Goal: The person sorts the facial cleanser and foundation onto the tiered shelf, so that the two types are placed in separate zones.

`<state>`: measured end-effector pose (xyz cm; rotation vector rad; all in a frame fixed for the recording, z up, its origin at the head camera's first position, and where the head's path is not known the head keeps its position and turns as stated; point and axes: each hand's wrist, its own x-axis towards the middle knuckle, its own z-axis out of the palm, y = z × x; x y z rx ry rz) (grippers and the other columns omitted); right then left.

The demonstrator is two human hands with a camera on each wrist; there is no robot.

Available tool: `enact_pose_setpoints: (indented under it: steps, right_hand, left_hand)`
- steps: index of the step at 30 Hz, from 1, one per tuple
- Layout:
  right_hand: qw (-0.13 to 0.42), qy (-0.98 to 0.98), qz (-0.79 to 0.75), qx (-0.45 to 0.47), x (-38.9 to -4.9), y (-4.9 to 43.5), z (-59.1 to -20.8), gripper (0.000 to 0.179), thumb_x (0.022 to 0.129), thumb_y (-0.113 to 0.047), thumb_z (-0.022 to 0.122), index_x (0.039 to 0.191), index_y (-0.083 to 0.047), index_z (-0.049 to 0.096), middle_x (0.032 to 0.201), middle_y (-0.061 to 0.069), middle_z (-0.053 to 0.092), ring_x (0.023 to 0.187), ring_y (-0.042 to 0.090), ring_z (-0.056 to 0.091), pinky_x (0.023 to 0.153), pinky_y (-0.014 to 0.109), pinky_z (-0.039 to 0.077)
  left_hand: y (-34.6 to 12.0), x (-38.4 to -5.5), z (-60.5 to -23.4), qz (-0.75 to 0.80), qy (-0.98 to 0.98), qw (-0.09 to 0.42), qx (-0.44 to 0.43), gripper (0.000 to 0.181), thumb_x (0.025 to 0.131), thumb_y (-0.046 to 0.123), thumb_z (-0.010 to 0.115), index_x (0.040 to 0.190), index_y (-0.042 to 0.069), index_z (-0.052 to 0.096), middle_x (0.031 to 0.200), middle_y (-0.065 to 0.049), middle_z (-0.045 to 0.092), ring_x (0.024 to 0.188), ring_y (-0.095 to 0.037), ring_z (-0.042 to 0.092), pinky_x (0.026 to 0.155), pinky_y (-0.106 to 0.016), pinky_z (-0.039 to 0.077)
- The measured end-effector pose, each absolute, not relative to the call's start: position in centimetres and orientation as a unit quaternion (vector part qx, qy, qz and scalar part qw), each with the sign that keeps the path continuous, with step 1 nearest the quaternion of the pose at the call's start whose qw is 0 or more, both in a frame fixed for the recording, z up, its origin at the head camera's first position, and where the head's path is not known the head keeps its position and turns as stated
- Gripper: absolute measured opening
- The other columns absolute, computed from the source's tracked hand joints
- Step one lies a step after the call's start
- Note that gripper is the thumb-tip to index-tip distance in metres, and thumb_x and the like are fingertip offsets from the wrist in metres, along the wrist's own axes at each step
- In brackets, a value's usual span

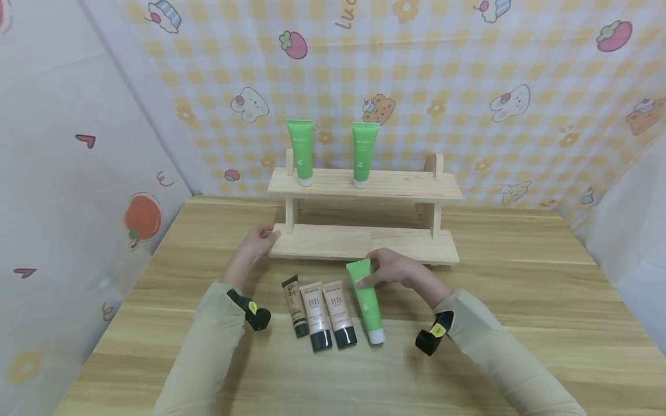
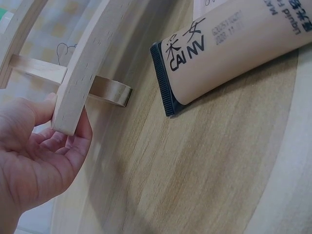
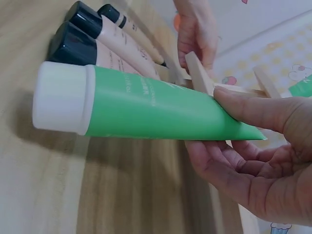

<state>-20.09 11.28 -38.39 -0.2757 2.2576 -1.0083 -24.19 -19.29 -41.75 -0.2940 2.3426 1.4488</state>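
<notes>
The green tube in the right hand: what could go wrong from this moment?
1. The right hand pinches the green tube only at its flat crimped end, so the heavier capped end may swing or slip.
2. The two green tubes on the top shelf stand upright on their small caps; a bump may topple them.
3. The left hand grips only a corner of the wooden rack, so it may shift.

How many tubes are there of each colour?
Green tubes: 3, two on the rack's top shelf and one in the right hand
Beige BB tubes: 2
Dark slim tube: 1
Total: 6
</notes>
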Motion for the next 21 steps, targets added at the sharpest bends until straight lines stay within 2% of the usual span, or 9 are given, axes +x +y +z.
enact_pose_setpoints:
  steps: [4, 13, 21]
  right_hand:
    - [0.327, 0.854, -0.389, -0.106, -20.2, 11.5, -37.9, 0.045, 0.074, -0.019, 0.075, 0.108, 0.003, 0.055, 0.085, 0.007, 0.060, 0.076, 0.015, 0.057, 0.070, 0.028, 0.053]
    - [0.307, 0.860, -0.391, -0.118, -20.4, 12.2, -36.6, 0.037, 0.074, -0.024, 0.075, 0.098, -0.001, 0.058, 0.085, 0.006, 0.061, 0.076, 0.015, 0.056, 0.069, 0.027, 0.051]
    - [0.277, 0.867, -0.392, -0.135, -20.6, 13.3, -34.5, 0.048, 0.075, -0.025, 0.074, 0.112, 0.001, 0.056, 0.096, 0.010, 0.062, 0.086, 0.017, 0.056, 0.075, 0.027, 0.049]
  left_hand:
    - [-19.3, -24.3, -41.7, 0.514, 0.831, 0.185, -0.105, 0.058, 0.098, 0.028, 0.040, 0.143, -0.001, 0.018, 0.145, -0.025, 0.029, 0.130, -0.038, 0.035, 0.107, -0.045, 0.035]
    - [-19.2, -24.3, -41.5, 0.513, 0.830, 0.189, -0.111, 0.058, 0.097, 0.030, 0.040, 0.144, 0.001, 0.019, 0.145, -0.023, 0.029, 0.131, -0.037, 0.034, 0.108, -0.045, 0.033]
    - [-19.2, -24.2, -41.6, 0.518, 0.827, 0.188, -0.112, 0.059, 0.097, 0.029, 0.041, 0.144, 0.001, 0.018, 0.145, -0.023, 0.029, 0.131, -0.037, 0.035, 0.108, -0.044, 0.034]
